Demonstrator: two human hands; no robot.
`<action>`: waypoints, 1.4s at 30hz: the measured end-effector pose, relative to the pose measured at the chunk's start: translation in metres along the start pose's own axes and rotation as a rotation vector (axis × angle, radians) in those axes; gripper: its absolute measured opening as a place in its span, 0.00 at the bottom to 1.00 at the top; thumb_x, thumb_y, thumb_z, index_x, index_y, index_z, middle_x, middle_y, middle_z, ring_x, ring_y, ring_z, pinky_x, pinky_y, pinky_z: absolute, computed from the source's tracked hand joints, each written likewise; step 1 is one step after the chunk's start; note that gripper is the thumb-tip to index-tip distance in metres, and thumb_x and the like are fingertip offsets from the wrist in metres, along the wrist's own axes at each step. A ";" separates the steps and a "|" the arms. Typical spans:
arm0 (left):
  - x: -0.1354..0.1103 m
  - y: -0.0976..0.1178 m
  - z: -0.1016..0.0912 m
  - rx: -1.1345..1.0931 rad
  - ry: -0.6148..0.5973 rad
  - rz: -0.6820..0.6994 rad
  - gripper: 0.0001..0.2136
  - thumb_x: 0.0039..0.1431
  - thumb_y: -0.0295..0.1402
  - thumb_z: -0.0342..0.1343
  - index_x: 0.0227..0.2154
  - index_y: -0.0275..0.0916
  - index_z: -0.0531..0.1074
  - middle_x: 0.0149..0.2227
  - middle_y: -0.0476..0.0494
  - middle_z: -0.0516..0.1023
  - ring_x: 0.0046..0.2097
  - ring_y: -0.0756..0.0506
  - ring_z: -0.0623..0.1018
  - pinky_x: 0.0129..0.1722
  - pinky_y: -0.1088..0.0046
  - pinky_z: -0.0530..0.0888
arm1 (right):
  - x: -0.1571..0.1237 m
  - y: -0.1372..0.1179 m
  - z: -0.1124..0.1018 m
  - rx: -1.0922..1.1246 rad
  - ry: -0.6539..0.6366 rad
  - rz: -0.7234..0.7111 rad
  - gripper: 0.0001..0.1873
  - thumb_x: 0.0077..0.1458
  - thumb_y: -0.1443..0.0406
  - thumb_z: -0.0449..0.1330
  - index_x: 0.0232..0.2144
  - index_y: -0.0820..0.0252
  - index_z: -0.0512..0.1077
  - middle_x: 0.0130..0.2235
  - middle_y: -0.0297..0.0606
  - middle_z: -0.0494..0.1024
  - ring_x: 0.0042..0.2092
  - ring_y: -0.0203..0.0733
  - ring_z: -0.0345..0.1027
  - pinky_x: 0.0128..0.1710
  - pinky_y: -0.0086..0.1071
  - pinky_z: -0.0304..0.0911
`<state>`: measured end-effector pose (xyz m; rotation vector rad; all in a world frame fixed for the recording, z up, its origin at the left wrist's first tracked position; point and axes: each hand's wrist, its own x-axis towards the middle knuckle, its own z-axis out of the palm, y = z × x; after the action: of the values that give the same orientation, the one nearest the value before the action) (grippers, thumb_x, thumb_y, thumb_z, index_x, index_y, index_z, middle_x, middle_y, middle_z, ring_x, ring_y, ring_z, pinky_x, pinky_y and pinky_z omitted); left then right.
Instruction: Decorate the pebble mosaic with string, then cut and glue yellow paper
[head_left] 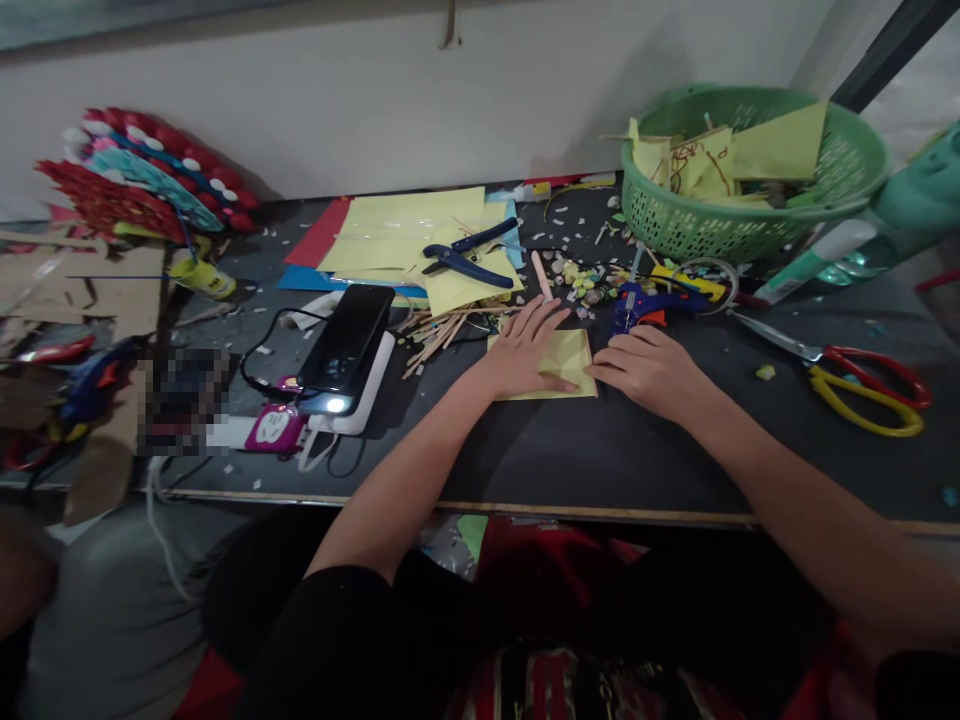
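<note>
A small piece of yellow paper (pixel 571 362) lies flat on the dark table (pixel 600 450) in front of me. My left hand (pixel 525 350) rests flat on its left part, fingers stretched out and pressing down. My right hand (pixel 645 368) lies at the paper's right edge, its fingers curled down onto the corner. A blue glue gun (pixel 645 305) sits just beyond my right hand. Thin wooden sticks (pixel 435 335) lie in a loose pile left of my left hand.
Blue pliers (pixel 466 258) rest on yellow sheets (pixel 405 235) at the back. A green basket (pixel 750 170) with yellow scraps stands back right. Red-and-yellow scissors (pixel 862 385) lie at right. A phone (pixel 346 345) on a white power bank sits left, cables around it. A red decorated craft (pixel 142 180) stands far left.
</note>
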<state>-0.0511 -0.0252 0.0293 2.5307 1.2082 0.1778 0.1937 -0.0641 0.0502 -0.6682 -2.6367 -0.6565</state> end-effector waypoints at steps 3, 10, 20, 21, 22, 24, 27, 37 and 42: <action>0.000 0.000 0.000 -0.003 -0.015 0.008 0.54 0.48 0.67 0.53 0.71 0.43 0.40 0.74 0.37 0.41 0.74 0.31 0.39 0.72 0.46 0.44 | -0.001 0.000 0.002 -0.008 -0.017 0.008 0.11 0.64 0.72 0.56 0.38 0.56 0.78 0.37 0.31 0.81 0.40 0.37 0.64 0.43 0.34 0.54; 0.001 -0.001 -0.004 -0.022 -0.065 0.030 0.53 0.50 0.65 0.54 0.71 0.41 0.41 0.74 0.37 0.41 0.75 0.33 0.40 0.73 0.49 0.42 | 0.001 0.000 0.005 0.018 -0.038 0.010 0.12 0.64 0.72 0.56 0.38 0.57 0.79 0.37 0.34 0.81 0.42 0.39 0.64 0.45 0.36 0.54; 0.004 -0.008 0.003 -0.046 -0.061 0.048 0.53 0.50 0.66 0.53 0.71 0.44 0.39 0.74 0.39 0.40 0.74 0.31 0.38 0.72 0.47 0.40 | -0.001 0.001 0.008 0.004 -0.036 0.026 0.14 0.65 0.72 0.54 0.36 0.56 0.79 0.37 0.34 0.81 0.41 0.39 0.65 0.44 0.36 0.55; 0.005 -0.009 0.003 -0.046 -0.064 0.050 0.53 0.50 0.66 0.53 0.71 0.43 0.39 0.74 0.39 0.40 0.74 0.31 0.37 0.72 0.48 0.40 | -0.001 0.001 0.008 -0.001 -0.035 0.026 0.14 0.65 0.72 0.54 0.36 0.56 0.79 0.37 0.33 0.81 0.41 0.39 0.65 0.44 0.36 0.55; 0.005 -0.009 0.003 -0.045 -0.067 0.051 0.53 0.50 0.66 0.52 0.71 0.43 0.39 0.74 0.39 0.40 0.74 0.31 0.37 0.72 0.48 0.39 | 0.000 0.001 0.008 -0.003 -0.032 0.026 0.14 0.65 0.72 0.54 0.36 0.56 0.78 0.36 0.33 0.81 0.40 0.39 0.65 0.44 0.36 0.55; 0.005 -0.009 0.003 -0.038 -0.068 0.052 0.53 0.50 0.66 0.52 0.71 0.43 0.39 0.75 0.38 0.39 0.75 0.32 0.37 0.72 0.48 0.39 | 0.000 0.001 0.008 -0.004 -0.016 0.025 0.14 0.65 0.72 0.54 0.35 0.57 0.79 0.36 0.33 0.81 0.40 0.39 0.66 0.44 0.36 0.55; 0.004 -0.008 0.003 -0.024 -0.058 0.055 0.52 0.51 0.65 0.53 0.71 0.43 0.40 0.75 0.39 0.40 0.74 0.31 0.39 0.72 0.48 0.40 | 0.000 0.001 0.008 -0.001 -0.002 0.020 0.13 0.65 0.72 0.54 0.35 0.57 0.79 0.36 0.33 0.81 0.40 0.38 0.66 0.44 0.36 0.55; 0.004 -0.006 0.001 -0.010 -0.076 0.044 0.53 0.50 0.66 0.52 0.71 0.42 0.41 0.74 0.39 0.41 0.74 0.31 0.39 0.73 0.49 0.42 | -0.001 0.001 0.007 0.046 -0.058 0.032 0.15 0.66 0.73 0.53 0.35 0.58 0.79 0.37 0.35 0.81 0.41 0.38 0.65 0.44 0.37 0.55; 0.005 -0.008 0.003 -0.037 -0.067 0.047 0.52 0.50 0.65 0.53 0.71 0.44 0.40 0.74 0.40 0.41 0.74 0.31 0.39 0.72 0.49 0.40 | 0.001 0.002 0.006 0.050 -0.063 0.024 0.16 0.66 0.72 0.52 0.34 0.58 0.79 0.36 0.35 0.80 0.40 0.38 0.65 0.44 0.37 0.55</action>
<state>-0.0528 -0.0171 0.0238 2.5140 1.1105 0.1245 0.1929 -0.0593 0.0459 -0.7160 -2.6889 -0.5691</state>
